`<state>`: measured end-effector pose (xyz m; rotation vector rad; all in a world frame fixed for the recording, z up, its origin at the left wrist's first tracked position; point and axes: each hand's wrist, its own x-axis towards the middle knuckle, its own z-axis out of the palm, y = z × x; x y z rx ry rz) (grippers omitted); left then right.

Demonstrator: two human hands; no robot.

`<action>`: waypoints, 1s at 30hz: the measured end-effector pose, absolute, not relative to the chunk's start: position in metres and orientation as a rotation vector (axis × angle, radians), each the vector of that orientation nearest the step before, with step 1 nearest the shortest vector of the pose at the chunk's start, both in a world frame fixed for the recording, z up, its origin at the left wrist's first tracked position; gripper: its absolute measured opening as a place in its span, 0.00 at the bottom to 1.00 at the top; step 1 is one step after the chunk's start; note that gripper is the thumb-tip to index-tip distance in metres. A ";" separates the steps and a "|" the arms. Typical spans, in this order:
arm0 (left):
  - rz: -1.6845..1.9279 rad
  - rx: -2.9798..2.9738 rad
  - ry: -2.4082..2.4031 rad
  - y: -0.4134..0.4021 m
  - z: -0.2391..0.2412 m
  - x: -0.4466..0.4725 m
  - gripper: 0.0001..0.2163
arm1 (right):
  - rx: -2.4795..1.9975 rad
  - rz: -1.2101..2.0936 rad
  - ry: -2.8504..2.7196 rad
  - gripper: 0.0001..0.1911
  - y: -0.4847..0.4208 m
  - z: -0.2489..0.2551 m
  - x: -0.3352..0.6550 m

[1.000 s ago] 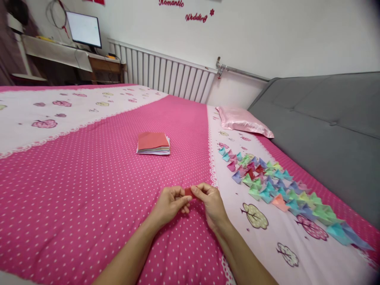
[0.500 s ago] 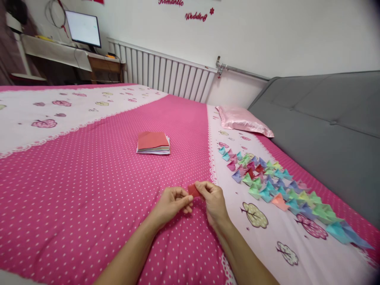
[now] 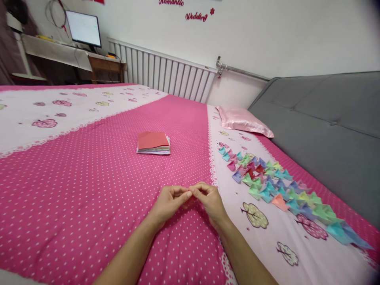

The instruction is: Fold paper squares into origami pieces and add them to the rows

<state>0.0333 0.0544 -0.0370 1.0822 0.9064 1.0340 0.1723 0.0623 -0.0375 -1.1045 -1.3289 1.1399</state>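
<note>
My left hand [image 3: 169, 202] and my right hand [image 3: 210, 201] meet above the pink dotted bedspread, thumbs and fingertips pinched together. Between them is the small folded red paper, now almost wholly covered by the fingers. Beyond my hands, a little to the left, lies a stack of square paper sheets [image 3: 152, 141] with a red sheet on top. To the right, rows of folded paper boats [image 3: 279, 186] in green, blue, pink, red and orange stand on the white strip of the bedspread.
A pink satin pillow [image 3: 242, 120] rests by the grey padded headboard [image 3: 323, 118]. White railings [image 3: 163, 71] run along the far side of the bed. At the back left a desk [image 3: 56, 51] carries a monitor [image 3: 83, 28].
My left hand has closed its fingers and come up against my right hand. The red paper, plainly visible before, is now hidden behind the fingers. The sheets and boats have stayed put.
</note>
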 end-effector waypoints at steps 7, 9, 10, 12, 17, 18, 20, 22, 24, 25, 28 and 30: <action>1.094 0.902 0.900 0.061 -0.045 0.029 0.13 | -1.079 1.050 -1.404 0.14 0.062 -0.036 0.172; 1.138 0.816 0.904 0.061 -0.045 0.028 0.12 | -1.044 0.988 -1.530 0.12 0.060 -0.034 0.172; 1.149 0.787 0.906 0.061 -0.044 0.027 0.11 | -1.033 0.950 -1.595 0.12 0.060 -0.033 0.172; 1.159 0.761 0.906 0.061 -0.044 0.027 0.10 | -1.034 0.861 -1.693 0.14 0.058 -0.032 0.171; 1.148 0.743 0.860 0.061 -0.046 0.027 0.09 | -1.066 0.722 -1.757 0.13 0.058 -0.033 0.171; 1.144 0.741 0.853 0.061 -0.047 0.027 0.09 | -1.066 0.715 -1.761 0.13 0.058 -0.033 0.171; 1.137 0.750 0.843 0.061 -0.048 0.028 0.09 | -1.060 0.706 -1.769 0.14 0.058 -0.032 0.172; 1.134 0.766 0.839 0.061 -0.048 0.028 0.10 | -1.053 0.695 -1.780 0.14 0.058 -0.031 0.173; 1.131 0.776 0.836 0.061 -0.047 0.028 0.10 | -1.051 0.680 -1.789 0.14 0.059 -0.031 0.173; 1.129 0.774 0.838 0.061 -0.047 0.028 0.10 | -1.052 0.674 -1.792 0.14 0.059 -0.031 0.173; 1.127 0.745 0.849 0.061 -0.046 0.028 0.09 | -1.057 0.674 -1.798 0.15 0.060 -0.032 0.173; 1.125 0.731 0.848 0.061 -0.046 0.028 0.07 | -1.060 0.694 -1.795 0.15 0.060 -0.034 0.173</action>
